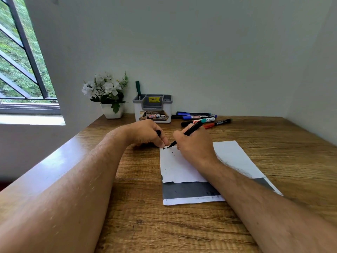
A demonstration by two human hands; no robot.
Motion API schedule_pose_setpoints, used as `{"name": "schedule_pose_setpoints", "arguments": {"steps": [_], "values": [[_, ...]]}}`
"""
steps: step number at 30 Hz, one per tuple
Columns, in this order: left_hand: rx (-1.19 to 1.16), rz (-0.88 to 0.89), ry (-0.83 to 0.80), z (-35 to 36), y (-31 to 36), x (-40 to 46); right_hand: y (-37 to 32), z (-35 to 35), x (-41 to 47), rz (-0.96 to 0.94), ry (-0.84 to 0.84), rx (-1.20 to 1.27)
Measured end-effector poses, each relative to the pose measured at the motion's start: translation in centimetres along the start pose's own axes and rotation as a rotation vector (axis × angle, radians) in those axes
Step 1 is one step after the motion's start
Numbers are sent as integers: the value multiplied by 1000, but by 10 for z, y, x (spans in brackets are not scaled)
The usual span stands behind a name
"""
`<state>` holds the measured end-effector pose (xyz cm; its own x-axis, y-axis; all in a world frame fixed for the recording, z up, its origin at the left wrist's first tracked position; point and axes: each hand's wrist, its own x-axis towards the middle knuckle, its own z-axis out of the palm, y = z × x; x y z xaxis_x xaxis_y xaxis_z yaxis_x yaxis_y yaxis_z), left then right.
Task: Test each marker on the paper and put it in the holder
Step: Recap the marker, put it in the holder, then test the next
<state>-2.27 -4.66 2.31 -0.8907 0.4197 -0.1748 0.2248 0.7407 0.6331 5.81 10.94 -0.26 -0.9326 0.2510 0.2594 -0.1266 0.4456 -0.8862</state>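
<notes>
Near the centre of the frame, on the grained wooden table [182, 225], the right hand [194, 143] grips a slim black marker with a teal end [189, 132], its tip touching the top left corner of the white paper sheet with a grey printed band [182, 168]. Just left of it, the left hand [145, 133] curls around a small black cap [158, 132], thumb pressing the paper's corner. Behind, by the wall, stands a white and grey plastic holder [153, 108] with one green marker [138, 89] upright inside, loose markers [198, 118] lying right of it and a white potted flower [107, 95] to its left.

white flower pot [111, 111] w/ white flowers at rear of wooden table [145, 225], by wall; barred window [21, 57] at left.
</notes>
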Motion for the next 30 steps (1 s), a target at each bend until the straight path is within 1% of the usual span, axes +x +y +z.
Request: {"name": "schedule_pose_setpoints", "arguments": {"steps": [14, 21, 25, 27, 30], "values": [[-7, 6, -2, -1, 1, 1, 1, -1, 2, -2, -12, 4], [-14, -8, -4, 0, 1, 1, 1, 1, 2, 20, -17, -13], [-4, 3, 6, -1, -1, 2, 2, 1, 2, 40, -29, 20], [-5, 0, -1, -1, -1, 2, 1, 0, 4, 74, -31, 77], [-13, -1, -7, -1, -1, 2, -4, -7, 7, 166, -13, 312]]}}
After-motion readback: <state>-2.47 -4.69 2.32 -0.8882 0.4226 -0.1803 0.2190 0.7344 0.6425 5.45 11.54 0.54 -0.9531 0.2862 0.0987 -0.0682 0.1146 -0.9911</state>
